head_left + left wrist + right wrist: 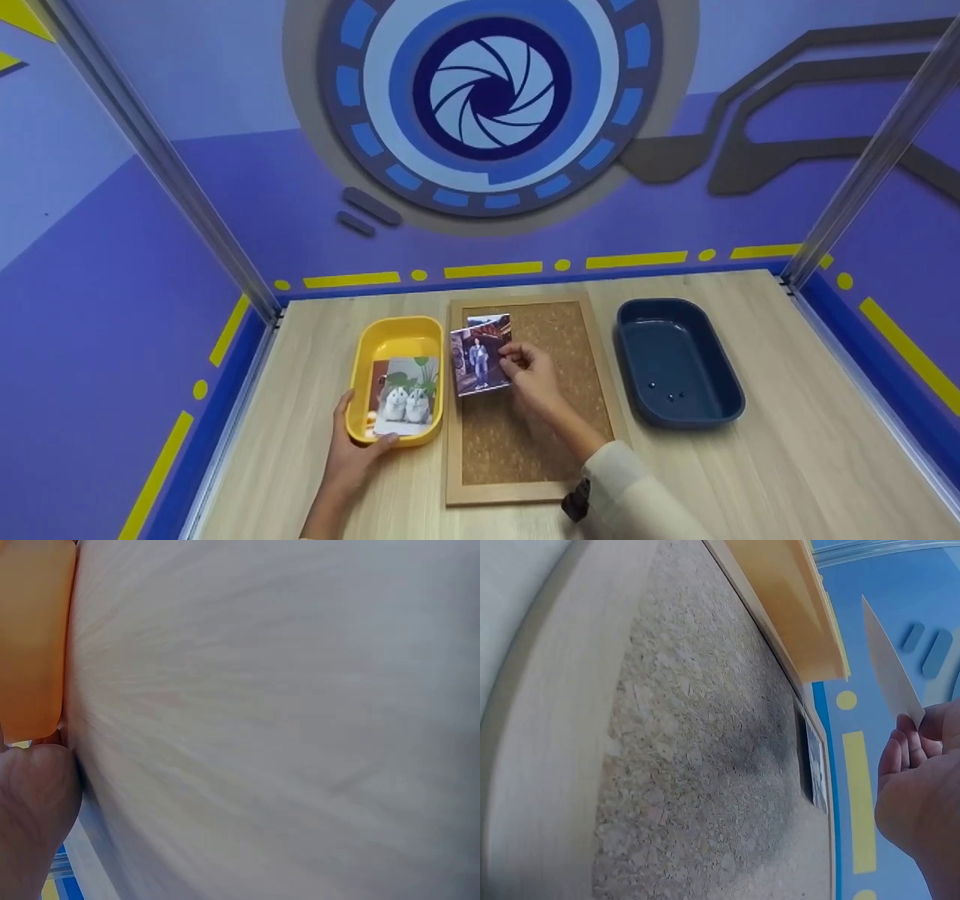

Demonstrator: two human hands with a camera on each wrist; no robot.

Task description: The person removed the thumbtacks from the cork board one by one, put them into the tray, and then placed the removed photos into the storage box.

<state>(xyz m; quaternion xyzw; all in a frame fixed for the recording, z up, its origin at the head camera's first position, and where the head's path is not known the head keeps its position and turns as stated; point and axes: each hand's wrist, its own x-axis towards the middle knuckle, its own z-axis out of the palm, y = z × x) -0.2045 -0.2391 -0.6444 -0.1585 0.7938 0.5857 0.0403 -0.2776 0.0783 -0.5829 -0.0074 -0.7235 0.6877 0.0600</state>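
Observation:
Between thumb and fingertips, my right hand (536, 382) pinches a photo (478, 367) of a standing person by its right edge. In the right wrist view the photo (891, 675) stands up off the cork board (540, 450), its pale back showing. Partly hidden behind it in the head view, another photo (489, 319) lies at the board's upper left. My left hand (349, 461) grips the near-left corner of the yellow tray (400, 324), thumb over the front rim. Inside that tray, a photo of two white furry animals (405, 409) overlaps other prints.
Right of the cork board stands a dark blue tray (667, 349) with several small shiny pins (672, 397) in it. The board's wooden frame (510, 495) lies close beside the yellow tray. Printed panels (247, 217) wall the light wood table (795, 450) at back and sides.

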